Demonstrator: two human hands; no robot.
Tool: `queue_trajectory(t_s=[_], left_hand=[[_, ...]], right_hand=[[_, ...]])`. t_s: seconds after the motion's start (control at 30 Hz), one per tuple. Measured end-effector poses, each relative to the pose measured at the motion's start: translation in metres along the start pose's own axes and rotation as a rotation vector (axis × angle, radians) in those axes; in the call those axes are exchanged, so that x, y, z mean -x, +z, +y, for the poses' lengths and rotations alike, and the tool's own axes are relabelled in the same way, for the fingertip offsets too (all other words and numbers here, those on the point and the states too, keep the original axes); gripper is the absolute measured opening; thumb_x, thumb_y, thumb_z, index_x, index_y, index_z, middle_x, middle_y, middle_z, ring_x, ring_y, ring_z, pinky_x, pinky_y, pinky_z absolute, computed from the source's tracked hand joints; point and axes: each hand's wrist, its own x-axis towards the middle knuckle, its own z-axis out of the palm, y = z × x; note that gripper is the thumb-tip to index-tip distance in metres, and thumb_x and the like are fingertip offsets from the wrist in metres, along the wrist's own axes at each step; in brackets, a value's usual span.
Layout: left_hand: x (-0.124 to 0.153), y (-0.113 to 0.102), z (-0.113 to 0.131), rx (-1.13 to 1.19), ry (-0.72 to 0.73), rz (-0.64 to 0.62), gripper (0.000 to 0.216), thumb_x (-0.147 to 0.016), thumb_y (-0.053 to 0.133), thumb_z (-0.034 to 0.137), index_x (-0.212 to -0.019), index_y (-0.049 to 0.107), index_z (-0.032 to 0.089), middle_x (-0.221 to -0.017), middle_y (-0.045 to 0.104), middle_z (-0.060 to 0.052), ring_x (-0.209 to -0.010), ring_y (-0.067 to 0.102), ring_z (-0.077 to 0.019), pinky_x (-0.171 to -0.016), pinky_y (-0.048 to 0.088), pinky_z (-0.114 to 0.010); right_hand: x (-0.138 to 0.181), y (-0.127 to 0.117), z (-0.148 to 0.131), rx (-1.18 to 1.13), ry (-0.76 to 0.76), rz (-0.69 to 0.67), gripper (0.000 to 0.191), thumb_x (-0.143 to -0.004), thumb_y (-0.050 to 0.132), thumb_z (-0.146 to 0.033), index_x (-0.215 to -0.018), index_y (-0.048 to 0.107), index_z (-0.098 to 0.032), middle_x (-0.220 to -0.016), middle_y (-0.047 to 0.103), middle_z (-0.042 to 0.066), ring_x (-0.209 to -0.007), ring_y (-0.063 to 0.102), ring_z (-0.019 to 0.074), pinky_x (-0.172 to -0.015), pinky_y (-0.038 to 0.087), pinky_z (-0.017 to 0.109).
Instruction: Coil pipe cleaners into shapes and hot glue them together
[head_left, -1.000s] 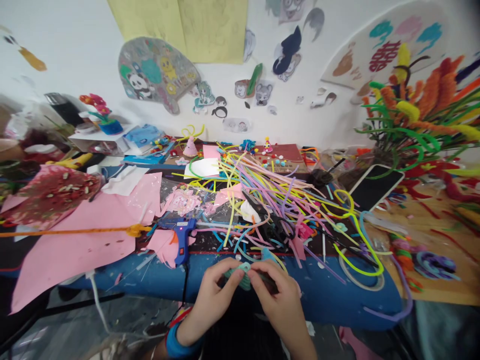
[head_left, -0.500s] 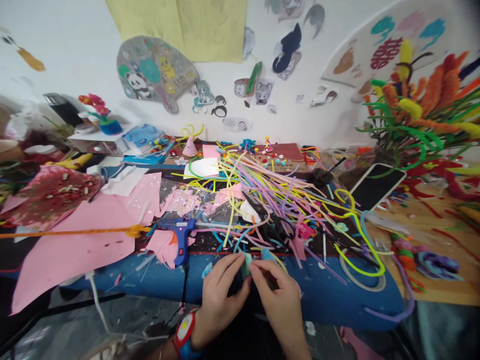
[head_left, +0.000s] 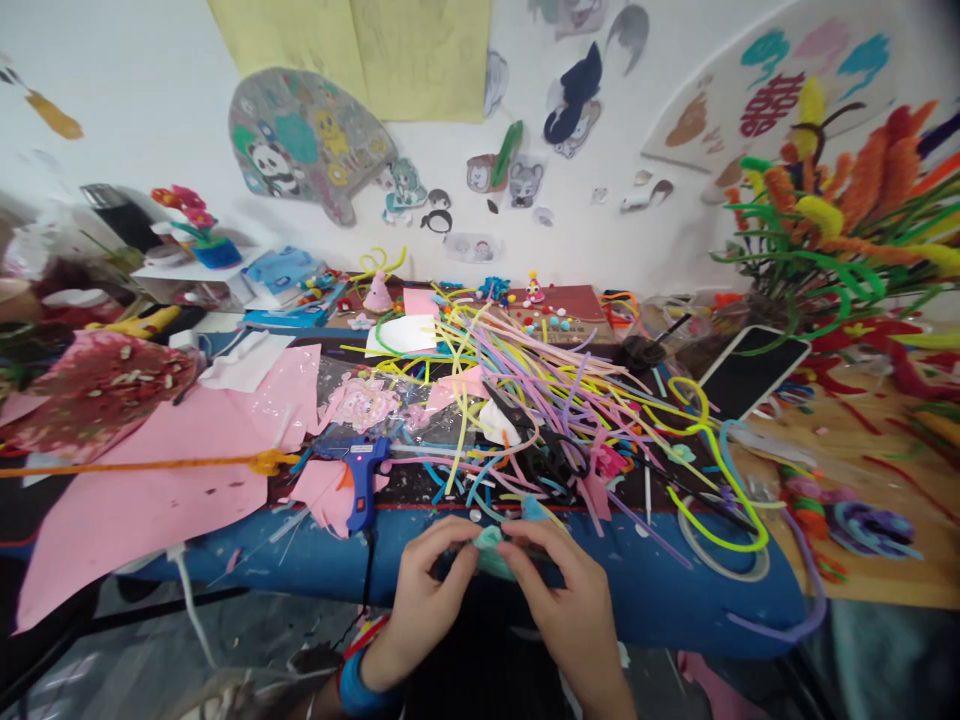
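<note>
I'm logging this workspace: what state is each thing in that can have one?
Left hand, pinching
Right hand, pinching
Mint-green piece, held between both hands
Blue glue gun, not held, heat unclear
Phone-like device, screen dark
Fuzzy sticks, loose, jumbled
Pink sheet, spread out

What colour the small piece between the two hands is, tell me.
The small piece is pale blue-green, as the head view shows.

Forward-down head view, seemingly near the table [head_left: 675, 605]
</note>
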Motion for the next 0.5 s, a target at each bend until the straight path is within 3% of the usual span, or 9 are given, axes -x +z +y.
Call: queue_trajectory(t_s=[0.23, 0.5], left_hand=[[-0.0035, -0.0041, 0.0007, 0.042, -0.086, -0.120, 0.012, -0.085, 0.060, 0.023, -0.081, 0.068, 0.015, -0.077, 0.069, -0.005, -0.071, 0.062, -0.0176, -0.066, 0.049, -0.025], [-0.0101, -0.0060, -0.0005, 0.037, -0.099, -0.133, 0.021, -0.088, 0.059, 0.029, -0.075, 0.067, 0.014, -0.072, 0.065, -0.005, -0.069, 0.060, -0.0170, -0.066, 0.048, -0.026]], right_hand=[[-0.0015, 0.0016, 0.0024, 0.030, -0.032, -0.063, 0.013, -0.090, 0.055, -0.021, -0.084, 0.067, -0.023, -0.078, 0.069, 0.001, -0.075, 0.065, 0.0163, -0.067, 0.050, 0.025], [-0.0021, 0.0031, -0.0009, 0.048, 0.008, -0.129, 0.014, -0.091, 0.054, -0.025, -0.082, 0.065, -0.022, -0.076, 0.067, 0.001, -0.070, 0.063, 0.0164, -0.063, 0.048, 0.024]])
